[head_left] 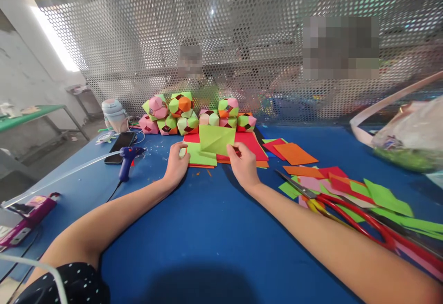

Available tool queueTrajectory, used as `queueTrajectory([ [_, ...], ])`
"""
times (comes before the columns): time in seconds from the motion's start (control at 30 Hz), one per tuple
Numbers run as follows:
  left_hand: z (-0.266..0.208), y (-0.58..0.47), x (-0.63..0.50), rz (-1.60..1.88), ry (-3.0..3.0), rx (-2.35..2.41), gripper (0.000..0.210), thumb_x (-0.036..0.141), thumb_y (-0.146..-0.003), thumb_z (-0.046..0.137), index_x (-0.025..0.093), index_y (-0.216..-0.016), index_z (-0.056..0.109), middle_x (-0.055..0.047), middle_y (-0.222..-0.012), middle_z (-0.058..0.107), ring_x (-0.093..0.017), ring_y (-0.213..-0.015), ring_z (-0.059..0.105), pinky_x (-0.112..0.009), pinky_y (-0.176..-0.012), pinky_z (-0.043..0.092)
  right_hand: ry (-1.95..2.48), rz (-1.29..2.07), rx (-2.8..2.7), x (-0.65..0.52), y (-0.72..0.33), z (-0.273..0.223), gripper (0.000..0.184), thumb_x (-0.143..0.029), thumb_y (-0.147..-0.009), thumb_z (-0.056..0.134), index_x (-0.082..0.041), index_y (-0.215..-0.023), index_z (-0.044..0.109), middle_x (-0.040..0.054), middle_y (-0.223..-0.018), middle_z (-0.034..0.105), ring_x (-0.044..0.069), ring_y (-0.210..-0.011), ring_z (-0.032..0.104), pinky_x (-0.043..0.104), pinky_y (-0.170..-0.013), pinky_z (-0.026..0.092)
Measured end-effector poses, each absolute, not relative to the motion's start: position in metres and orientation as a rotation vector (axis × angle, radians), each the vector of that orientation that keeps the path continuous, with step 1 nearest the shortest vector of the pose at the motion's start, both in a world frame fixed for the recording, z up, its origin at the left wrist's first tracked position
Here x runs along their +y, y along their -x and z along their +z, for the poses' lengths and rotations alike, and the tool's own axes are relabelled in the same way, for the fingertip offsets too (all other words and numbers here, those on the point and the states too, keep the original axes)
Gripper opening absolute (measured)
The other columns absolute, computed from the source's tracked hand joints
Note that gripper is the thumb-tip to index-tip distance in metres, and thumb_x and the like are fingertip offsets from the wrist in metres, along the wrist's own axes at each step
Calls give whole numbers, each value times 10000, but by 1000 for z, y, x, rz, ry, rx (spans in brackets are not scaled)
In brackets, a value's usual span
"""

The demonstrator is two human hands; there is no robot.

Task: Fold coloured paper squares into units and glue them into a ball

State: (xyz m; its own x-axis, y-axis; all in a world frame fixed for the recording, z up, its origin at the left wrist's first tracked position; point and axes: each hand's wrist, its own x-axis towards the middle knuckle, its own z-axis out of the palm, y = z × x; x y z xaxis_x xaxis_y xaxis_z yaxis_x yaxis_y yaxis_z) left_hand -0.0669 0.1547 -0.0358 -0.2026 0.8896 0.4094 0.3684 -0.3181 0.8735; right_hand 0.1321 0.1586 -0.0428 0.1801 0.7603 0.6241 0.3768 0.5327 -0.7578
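- The light-green paper sheet [216, 139] is four-sided, with a slanting crease.
- It is before the far paper balls [168, 124], over the coloured paper pile [254, 149].
- Right hand [245, 164] clamps thumb and finger on its right edge.
- Left hand [177, 164] curls left; its grip I cannot tell.

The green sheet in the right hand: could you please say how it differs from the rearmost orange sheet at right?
The green sheet is raised in the right hand; the orange sheet lies partly over a red sheet. The green sheet shows a crease; the orange sheet shows none. Both look like paper.
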Motion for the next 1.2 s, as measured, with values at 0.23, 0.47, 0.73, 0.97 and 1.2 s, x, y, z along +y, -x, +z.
queueTrajectory([
  [0.23,-28,59,146,1453,-1643,1298,151,251,-805,489,186,-920,563,-3,-809,598,-128,-757,573,-266,-750,453,779,248,-1688,147,-125,-41,140,-273,-862,478,-236,-890,611,68,-907,629,209,-868,575,363,-797,474],
  [0.47,-24,57,143,1420,-1635,1237,123,252,-800,480,179,-876,546,15,-731,571,-122,-701,549,-254,-688,443,684,156,-1802,143,-124,-38,162,-191,-858,480,-241,-918,622,74,-921,640,218,-903,585,400,-828,487],
  [0.73,-21,55,141,1399,-1602,1184,86,246,-823,456,184,-811,514,31,-678,530,-103,-613,487,-240,-629,416,689,111,-1828,144,-127,-41,173,-154,-858,485,-236,-940,613,73,-941,631,210,-916,580,384,-837,487],
  [0.97,-17,59,136,1406,-1568,1132,304,425,-901,378,188,-719,433,26,-651,495,-103,-585,492,-238,-593,423,675,17,-1864,144,-126,-40,184,-109,-839,499,-232,-915,612,70,-932,633,210,-902,582,386,-801,492],
  [1.2,-14,60,132,1367,-1529,1174,275,381,-883,422,183,-693,435,44,-603,454,-91,-545,447,-219,-547,383,656,-79,-1954,138,-122,-38,196,-74,-823,525,-223,-905,622,65,-950,658,206,-870,579,373,-750,450],
])
